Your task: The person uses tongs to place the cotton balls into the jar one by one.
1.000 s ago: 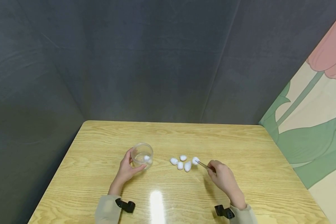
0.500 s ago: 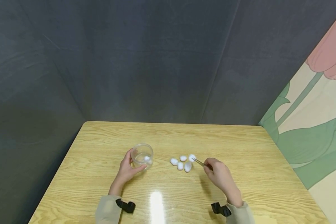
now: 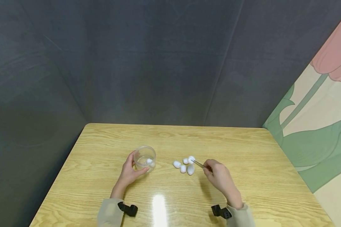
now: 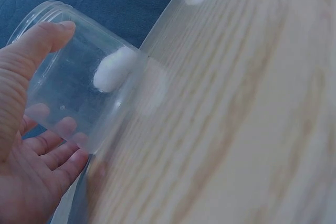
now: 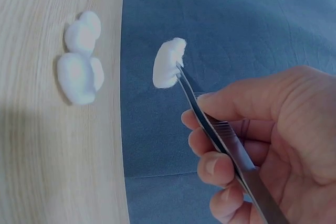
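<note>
Two beige sleeves sit nearest me at the counter's (image 3: 244, 145) front edge, and from them my hands reach forward. My left hand (image 3: 129, 171) curls its thumb and fingers round the clear plastic jar (image 3: 144, 157), a steady grip on the wall; the left wrist view shows one cotton ball (image 4: 113, 69) already lying inside it. My right hand (image 3: 220, 178) pinches a pair of metal tweezers (image 5: 220, 140), and their tips are closed on a cotton ball (image 5: 169, 69) that looks lifted clear of the wood in the right wrist view. That held ball (image 3: 191, 159) sits just above the little cluster of loose cotton balls (image 3: 183, 166) lying on the counter between my two hands, well apart from the jar. Counting from the head view, I judge the work as early: one ball in the jar, one in the tweezers, and four left on the wood, though they lie close together and I may miscount. Beyond the counter's far edge stand dark grey panels (image 3: 147, 63), with a flower-painted wall (image 3: 324, 110) off to the right.
</note>
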Motion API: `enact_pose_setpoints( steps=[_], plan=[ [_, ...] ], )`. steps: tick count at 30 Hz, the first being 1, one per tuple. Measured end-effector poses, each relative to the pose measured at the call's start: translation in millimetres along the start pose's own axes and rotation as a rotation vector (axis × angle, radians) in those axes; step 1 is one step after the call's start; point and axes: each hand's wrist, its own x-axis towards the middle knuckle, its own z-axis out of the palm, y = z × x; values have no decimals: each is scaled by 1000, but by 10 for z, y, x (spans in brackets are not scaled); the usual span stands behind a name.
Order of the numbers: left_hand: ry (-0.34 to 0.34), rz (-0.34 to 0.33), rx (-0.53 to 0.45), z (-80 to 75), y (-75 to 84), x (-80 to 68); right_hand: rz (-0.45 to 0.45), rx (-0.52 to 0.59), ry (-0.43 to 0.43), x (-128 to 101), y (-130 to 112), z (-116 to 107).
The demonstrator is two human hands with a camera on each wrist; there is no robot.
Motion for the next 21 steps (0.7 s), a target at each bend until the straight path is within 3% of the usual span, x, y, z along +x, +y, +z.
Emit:
enact_pose_setpoints(
  steps=[21],
  plan=[
    [-1,11,6,-4,-7,5,-89,28,26,125,-160,93]
  ],
)
